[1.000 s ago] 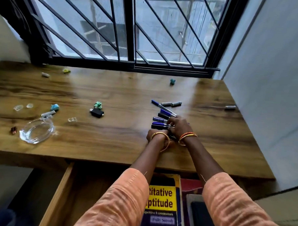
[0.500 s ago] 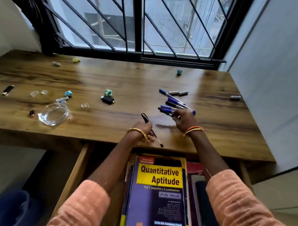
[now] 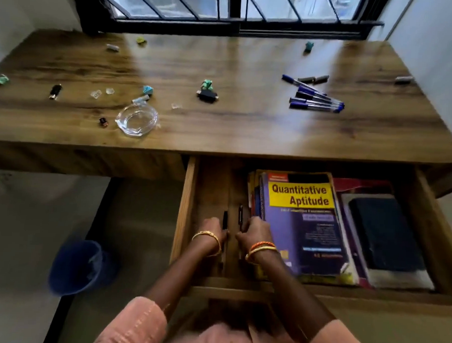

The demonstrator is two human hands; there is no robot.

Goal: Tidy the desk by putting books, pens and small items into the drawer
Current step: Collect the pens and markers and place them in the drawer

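Observation:
The wooden drawer [image 3: 185, 208] stands pulled out under the desk [image 3: 247, 130]. Both my hands are inside its left part. My left hand [image 3: 210, 230] grips a black pen [image 3: 225, 219] that points away from me. My right hand [image 3: 257, 229] pinches a second black pen [image 3: 240, 214] just left of the book stack. On top of that stack lies the purple "Quantitative Aptitude" book [image 3: 302, 226], and a dark notebook [image 3: 388, 230] lies to its right. Several blue pens [image 3: 316, 101] lie on the desk at the right.
On the desk's left half are a glass ashtray [image 3: 136, 119], a black adapter [image 3: 207, 96], teal paper scraps [image 3: 147, 90] and other small bits. Two grey caps [image 3: 313, 79] lie by the blue pens. A blue bin [image 3: 78, 266] stands on the floor left of the drawer.
Both hands have come off the desk and down into the drawer, each with a black pen. The blue pens stay on the desk. The view has tilted down.

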